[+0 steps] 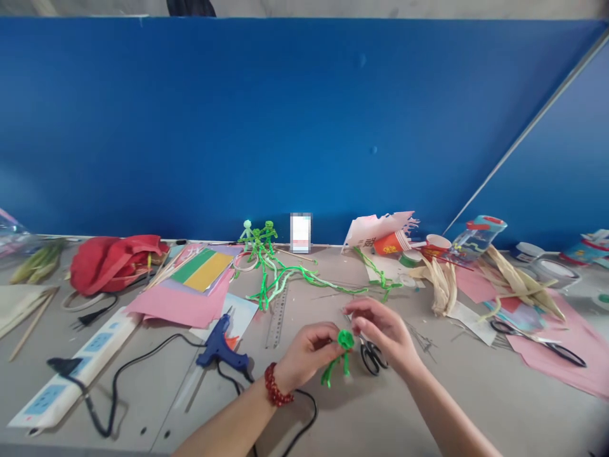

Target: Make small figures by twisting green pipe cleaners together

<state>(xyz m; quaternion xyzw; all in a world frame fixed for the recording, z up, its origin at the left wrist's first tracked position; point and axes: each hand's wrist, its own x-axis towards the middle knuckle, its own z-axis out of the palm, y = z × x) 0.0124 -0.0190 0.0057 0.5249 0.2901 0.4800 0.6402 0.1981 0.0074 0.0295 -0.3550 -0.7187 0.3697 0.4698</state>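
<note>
My left hand (311, 352), with a red beaded bracelet on its wrist, pinches a small green twisted-cord figure (345, 339). The figure has a round coiled head, and green limbs dangle below my fingertips. Just to the right hovers my right hand (380, 327), its fingers curved and apart, close to the figure's head; nothing clear shows between them. Black-handled scissors (373, 358) lie on the table partly beneath my right hand. Further back stand similar green figures (259, 238) beside long green cords (304, 271).
A blue glue gun (222, 346) with a black cable lies left of my hands, near a white power strip (76, 371). A clear ruler (276, 317) lies ahead. Pink paper (183, 298), dried husks (440, 285) and other scissors (540, 343) flank the workspace. A blue partition (304, 127) closes the back.
</note>
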